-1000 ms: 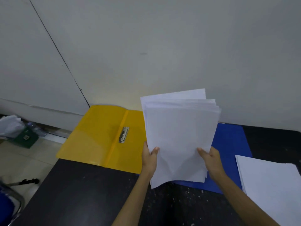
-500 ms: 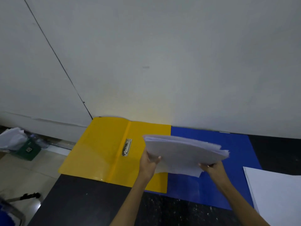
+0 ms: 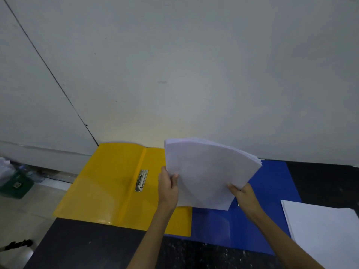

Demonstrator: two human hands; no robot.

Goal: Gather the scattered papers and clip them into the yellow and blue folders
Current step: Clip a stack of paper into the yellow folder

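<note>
A stack of white papers (image 3: 206, 171) is held in the air, tilted, above the seam where the two folders meet. My left hand (image 3: 168, 186) grips its left edge and my right hand (image 3: 241, 193) grips its lower right edge. The yellow folder (image 3: 108, 183) lies open on the dark table, with a metal clip (image 3: 141, 180) on its spine. The blue folder (image 3: 272, 200) lies to its right, partly under the papers. A second pile of white papers (image 3: 322, 230) rests on the table at the right.
A grey wall (image 3: 174, 74) rises right behind the folders. The dark table (image 3: 87, 247) ends at the left, where the floor shows a green box (image 3: 16, 185) with crumpled paper. A black object (image 3: 17, 244) lies on the floor at bottom left.
The stack was upright, then tipped nearly flat over the folders, and now tilts back up, fanned to the right. The view has shifted, showing more of the folders.
</note>
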